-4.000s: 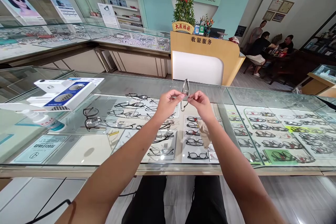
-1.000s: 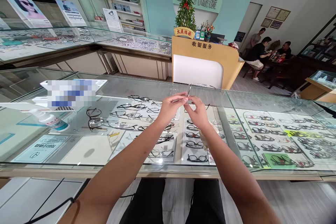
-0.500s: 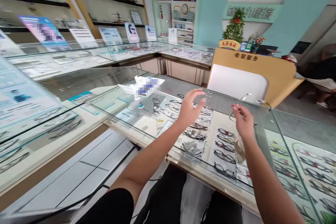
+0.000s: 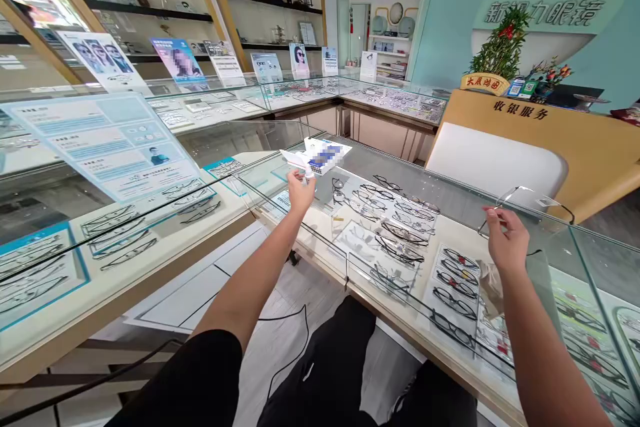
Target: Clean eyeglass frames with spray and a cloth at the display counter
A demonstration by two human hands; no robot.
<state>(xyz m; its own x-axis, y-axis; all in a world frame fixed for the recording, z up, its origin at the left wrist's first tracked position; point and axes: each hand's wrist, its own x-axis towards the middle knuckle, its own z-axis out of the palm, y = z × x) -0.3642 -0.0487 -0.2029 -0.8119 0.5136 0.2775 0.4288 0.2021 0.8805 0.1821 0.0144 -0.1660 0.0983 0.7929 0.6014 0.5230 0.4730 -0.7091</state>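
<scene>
At the left of the glass counter, my left hand [image 4: 301, 192] is closed around a small white bottle [image 4: 309, 173], most of which the fingers hide. Beside it lies a white box with blue print [image 4: 327, 155], and white paper sticks out at its left. My right hand [image 4: 507, 235] pinches a pair of thin-framed eyeglasses [image 4: 537, 199] by one side, held above the counter at the right. Under the glass below both hands, several dark-framed glasses [image 4: 453, 302] lie in rows.
The glass counter [image 4: 345, 257] runs across in front of me, with its edge near my legs. An information sign [image 4: 107, 143] stands on the left showcase. Further back are a yellow cashier desk [image 4: 450, 127] and shelves. A black cable [image 4: 306, 333] trails on the floor.
My left hand has moved left from over the middle of the counter and taken hold of the small bottle. The right hand still holds the eyeglasses. The view has turned left.
</scene>
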